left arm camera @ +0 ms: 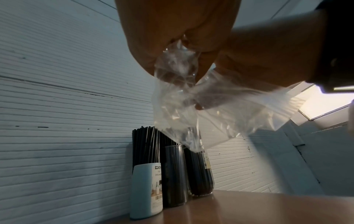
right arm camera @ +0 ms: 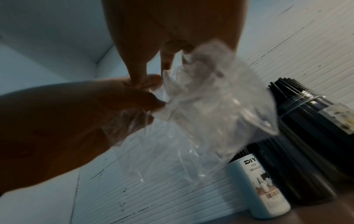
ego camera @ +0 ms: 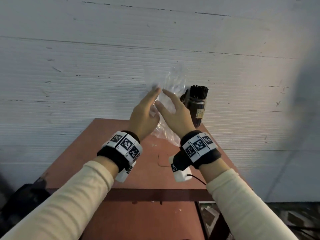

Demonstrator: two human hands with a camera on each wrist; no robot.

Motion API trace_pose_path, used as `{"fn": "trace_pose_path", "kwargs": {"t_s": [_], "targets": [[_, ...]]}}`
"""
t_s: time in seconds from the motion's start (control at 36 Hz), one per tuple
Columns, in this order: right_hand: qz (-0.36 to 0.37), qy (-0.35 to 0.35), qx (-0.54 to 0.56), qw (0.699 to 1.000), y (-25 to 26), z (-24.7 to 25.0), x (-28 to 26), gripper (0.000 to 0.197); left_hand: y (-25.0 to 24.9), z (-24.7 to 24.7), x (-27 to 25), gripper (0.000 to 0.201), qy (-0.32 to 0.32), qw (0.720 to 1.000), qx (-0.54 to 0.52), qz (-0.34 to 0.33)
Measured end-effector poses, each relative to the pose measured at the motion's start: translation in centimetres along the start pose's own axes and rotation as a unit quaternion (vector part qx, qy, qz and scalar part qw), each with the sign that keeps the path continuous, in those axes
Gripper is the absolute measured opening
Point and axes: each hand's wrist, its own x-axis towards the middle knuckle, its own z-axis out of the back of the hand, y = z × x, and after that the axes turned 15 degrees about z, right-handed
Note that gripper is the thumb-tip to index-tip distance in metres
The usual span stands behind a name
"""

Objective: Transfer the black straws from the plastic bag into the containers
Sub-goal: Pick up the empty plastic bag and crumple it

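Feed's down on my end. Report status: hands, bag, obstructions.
Left hand, right hand both pinching the clear bag. Bag held above the red table, crumpled. Black straw holders close behind it; contact unclear.
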Motion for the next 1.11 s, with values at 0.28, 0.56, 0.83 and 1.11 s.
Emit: {"fn": "trace_pose_path", "kwargs": {"t_s": [0.28, 0.56, 0.83, 1.11], "targets": [[0.006, -0.015, 0.047, 0.999, -2.0, 1.0, -0.5, 0.036, -0.5, 0.8, -0.5, 0.07, 0.153, 0.987, -0.044, 0.003], [-0.03, -0.012, 0.159, 0.987, -2.2, 1.8, -0.8, 0.039, 0.9, 2.9, 0.8, 0.043, -0.012, 0.998, 0.031, -0.046], [-0.008, 0.092, 0.223, 0.97, -0.8, 1.6, -1.6, 0.053, 1.7, 1.3, 0.9, 0.096, 0.109, 0.989, 0.091, -0.032], [-0.01, 0.08, 0.165, 0.983, -1.7, 0.6, -2.1, 0.064, 1.2, 1.1, 0.1, 0.103, 0.113, 0.989, 0.091, 0.011]]}}
